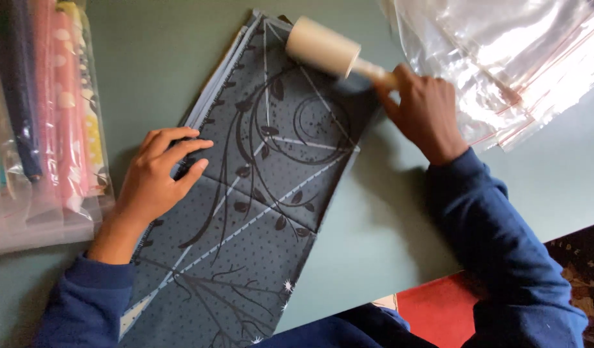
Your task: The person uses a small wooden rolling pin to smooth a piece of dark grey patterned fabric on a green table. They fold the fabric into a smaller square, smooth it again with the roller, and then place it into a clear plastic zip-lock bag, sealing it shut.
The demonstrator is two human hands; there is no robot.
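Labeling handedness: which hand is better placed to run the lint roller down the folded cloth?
Right. The right hand already holds the lint roller by its handle at the folded grey patterned cloth's far end. The left hand lies flat on the cloth's left edge, pinning it.

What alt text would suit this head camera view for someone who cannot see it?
A right hand runs a lint roller over folded grey patterned fabric that the left hand presses flat on a green table.
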